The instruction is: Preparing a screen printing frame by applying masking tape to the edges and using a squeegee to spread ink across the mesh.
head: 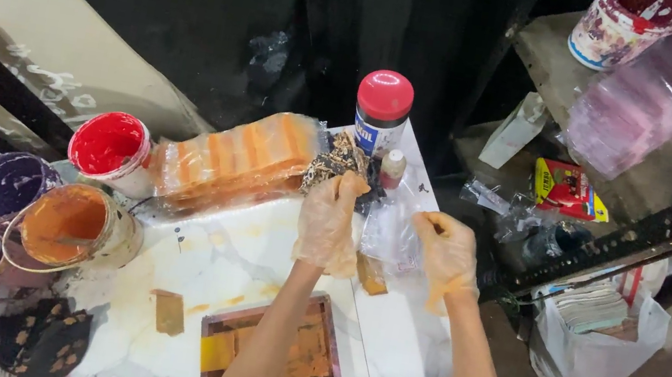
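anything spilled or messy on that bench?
Yes. Orange paint is smeared across the white tabletop between the orange paint tub and the small printing frame. Both gloved hands, left hand and right hand, are orange-stained too.

- This is a small, messy printing workshop, a hand screen-printing corner by the look of it.
- Open tubs of red ink [108, 145], orange ink [66, 225] and purple ink [4, 186] crowd the stained white table [253, 247].
- A wooden-framed printing screen [272, 352] smeared orange lies flat on it.
- Stacked orange-printed sheets in clear wrap [236, 161] sit behind.
- Rough shelves [666, 171] alongside hold a paint-splashed bucket [619, 27] and packets.
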